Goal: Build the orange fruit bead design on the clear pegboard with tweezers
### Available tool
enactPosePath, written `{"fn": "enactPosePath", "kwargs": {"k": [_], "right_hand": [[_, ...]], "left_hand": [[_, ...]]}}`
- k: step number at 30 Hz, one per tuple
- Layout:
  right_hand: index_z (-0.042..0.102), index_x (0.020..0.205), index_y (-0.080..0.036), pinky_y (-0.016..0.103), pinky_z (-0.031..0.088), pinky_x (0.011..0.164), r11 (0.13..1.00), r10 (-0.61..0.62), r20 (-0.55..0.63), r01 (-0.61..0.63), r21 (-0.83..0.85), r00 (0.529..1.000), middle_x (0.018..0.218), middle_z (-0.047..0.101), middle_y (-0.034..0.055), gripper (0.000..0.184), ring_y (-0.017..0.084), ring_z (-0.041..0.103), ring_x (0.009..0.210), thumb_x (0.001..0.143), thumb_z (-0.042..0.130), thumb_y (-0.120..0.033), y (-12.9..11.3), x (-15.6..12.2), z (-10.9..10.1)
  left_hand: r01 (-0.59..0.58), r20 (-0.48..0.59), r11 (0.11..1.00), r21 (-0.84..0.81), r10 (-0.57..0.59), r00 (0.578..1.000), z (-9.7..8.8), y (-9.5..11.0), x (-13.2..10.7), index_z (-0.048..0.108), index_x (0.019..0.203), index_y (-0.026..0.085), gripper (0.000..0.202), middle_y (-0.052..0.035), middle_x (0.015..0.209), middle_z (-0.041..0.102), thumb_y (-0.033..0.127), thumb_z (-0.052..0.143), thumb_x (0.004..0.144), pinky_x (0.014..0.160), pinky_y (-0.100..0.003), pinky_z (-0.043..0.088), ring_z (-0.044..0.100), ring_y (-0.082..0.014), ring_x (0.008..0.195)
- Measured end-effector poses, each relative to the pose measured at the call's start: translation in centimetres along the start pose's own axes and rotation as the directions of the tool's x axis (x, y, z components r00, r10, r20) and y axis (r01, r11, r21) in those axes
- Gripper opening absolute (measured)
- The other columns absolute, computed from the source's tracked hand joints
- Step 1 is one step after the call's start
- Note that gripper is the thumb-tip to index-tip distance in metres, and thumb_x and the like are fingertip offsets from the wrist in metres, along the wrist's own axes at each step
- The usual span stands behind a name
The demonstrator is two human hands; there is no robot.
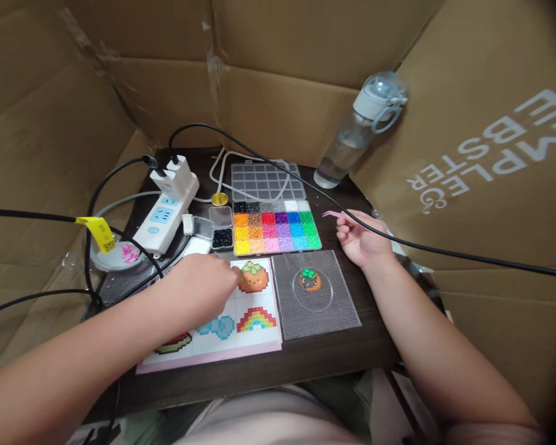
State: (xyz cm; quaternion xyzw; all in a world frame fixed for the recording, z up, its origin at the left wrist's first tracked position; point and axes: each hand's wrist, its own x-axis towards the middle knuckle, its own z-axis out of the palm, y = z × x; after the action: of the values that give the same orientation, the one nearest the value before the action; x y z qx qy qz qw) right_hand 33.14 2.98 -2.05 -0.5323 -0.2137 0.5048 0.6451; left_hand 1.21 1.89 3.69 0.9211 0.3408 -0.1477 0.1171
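Note:
My left hand is over a printed pattern sheet, its fingers curled and a fingertip at the left edge of the orange persimmon picture. I see nothing held in it, though the back of the hand hides most of the fingers. My right hand is closed around pink tweezers, whose bent tips point left, beyond the bead box's right edge. Between the hands lies a clear pegboard. On it sits a partly filled persimmon of fuse beads, with green leaves, orange sides and a darker middle.
Behind the sheet and pegboard is a bead box sorted by colour. A small box of black beads adjoins it. A power strip stands left, a water bottle back right. A black cable crosses above; cardboard walls surround the table.

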Motion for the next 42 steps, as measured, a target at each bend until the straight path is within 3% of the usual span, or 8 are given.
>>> {"fn": "enactPosePath", "kwargs": {"k": [4, 9, 11, 15, 19, 25, 36, 42], "right_hand": [[0.064, 0.071, -0.019, 0.014, 0.045, 0.042, 1.000, 0.004, 0.061, -0.003, -0.030, 0.998, 0.058, 0.064, -0.0026, 0.027, 0.005, 0.052, 0.046, 0.053, 0.084, -0.020, 0.1, 0.3, -0.3], [0.065, 0.073, -0.020, 0.014, 0.045, 0.043, 0.999, -0.006, 0.135, 0.011, -0.036, 0.991, 0.063, 0.067, -0.0026, 0.032, 0.005, 0.054, 0.049, 0.050, 0.087, -0.020, 0.0, 0.6, -0.6], [0.066, 0.075, -0.020, 0.014, 0.045, 0.044, 1.000, -0.002, 0.162, 0.006, -0.028, 0.987, 0.064, 0.068, -0.0026, 0.034, 0.005, 0.054, 0.050, 0.050, 0.089, -0.022, -0.1, 0.7, -0.7], [0.068, 0.076, -0.021, 0.016, 0.047, 0.046, 0.999, -0.015, 0.219, 0.023, -0.035, 0.976, 0.069, 0.071, -0.0017, 0.033, 0.006, 0.055, 0.051, 0.053, 0.090, -0.028, -0.2, 0.8, -0.8], [0.071, 0.073, -0.020, 0.018, 0.049, 0.050, 0.996, -0.012, 0.263, 0.036, -0.087, 0.965, 0.082, 0.077, 0.0028, 0.026, 0.006, 0.055, 0.055, 0.055, 0.089, -0.026, -0.3, 0.7, -1.0], [0.074, 0.071, -0.018, 0.019, 0.043, 0.046, 0.984, 0.026, 0.319, 0.033, -0.176, 0.947, 0.079, 0.077, 0.0048, 0.026, 0.005, 0.049, 0.050, 0.052, 0.090, -0.026, -0.6, 0.3, -1.0], [0.072, 0.072, -0.020, 0.021, 0.034, 0.042, 0.953, 0.135, 0.399, -0.009, -0.302, 0.907, 0.073, 0.076, 0.0045, 0.026, 0.006, 0.047, 0.044, 0.053, 0.089, -0.025, -0.5, 0.8, -2.5], [0.067, 0.063, -0.021, 0.021, 0.031, 0.038, 0.953, 0.148, 0.406, -0.021, -0.302, 0.902, 0.063, 0.073, 0.0019, 0.030, 0.005, 0.041, 0.037, 0.046, 0.091, -0.029, -0.8, 0.5, -1.9]], "left_hand": [[0.026, -0.027, 0.996, 0.083, -0.024, 0.999, -0.7, 0.2, 0.0, 0.070, 0.094, 0.014, 0.023, -0.0116, 0.080, 0.069, 0.013, 0.050, 0.084, 0.069, -0.032, 0.051, 0.067, -0.0238, 0.076], [-0.183, -0.078, 0.982, 0.050, 0.187, 0.979, -0.5, 1.2, -0.2, 0.069, 0.091, 0.015, 0.020, -0.0100, 0.079, 0.068, 0.009, 0.050, 0.085, 0.068, -0.033, 0.049, 0.064, -0.0222, 0.074], [-0.319, -0.097, 0.946, 0.067, 0.324, 0.941, 0.1, 1.7, -0.2, 0.068, 0.088, 0.014, 0.018, -0.0106, 0.080, 0.068, 0.010, 0.050, 0.086, 0.064, -0.034, 0.048, 0.064, -0.0223, 0.073], [-0.547, -0.133, 0.832, 0.088, 0.554, 0.822, 1.9, 2.6, -0.1, 0.065, 0.078, 0.015, 0.015, -0.0086, 0.072, 0.067, 0.014, 0.052, 0.086, 0.054, -0.034, 0.044, 0.063, -0.0223, 0.064], [-0.653, -0.156, 0.756, 0.047, 0.652, 0.742, 3.3, 3.1, 0.0, 0.066, 0.070, 0.016, 0.012, -0.0082, 0.065, 0.068, 0.019, 0.058, 0.079, 0.049, -0.034, 0.042, 0.062, -0.0218, 0.057], [-0.687, -0.144, 0.726, 0.035, 0.684, 0.715, 4.2, 3.5, 0.0, 0.067, 0.060, 0.018, 0.022, -0.0071, 0.055, 0.065, 0.023, 0.058, 0.080, 0.045, -0.034, 0.039, 0.061, -0.0211, 0.050], [-0.650, -0.091, 0.757, -0.064, 0.644, 0.759, 4.0, 3.3, 0.1, 0.073, 0.072, 0.018, 0.025, -0.0073, 0.062, 0.069, 0.042, 0.071, 0.078, 0.053, -0.036, 0.044, 0.064, -0.0235, 0.059], [-0.634, -0.024, 0.770, -0.073, 0.634, 0.773, 3.9, 3.3, 0.1, 0.073, 0.076, 0.018, 0.028, -0.0073, 0.065, 0.070, 0.046, 0.071, 0.079, 0.055, -0.036, 0.044, 0.065, -0.0236, 0.064]]}}
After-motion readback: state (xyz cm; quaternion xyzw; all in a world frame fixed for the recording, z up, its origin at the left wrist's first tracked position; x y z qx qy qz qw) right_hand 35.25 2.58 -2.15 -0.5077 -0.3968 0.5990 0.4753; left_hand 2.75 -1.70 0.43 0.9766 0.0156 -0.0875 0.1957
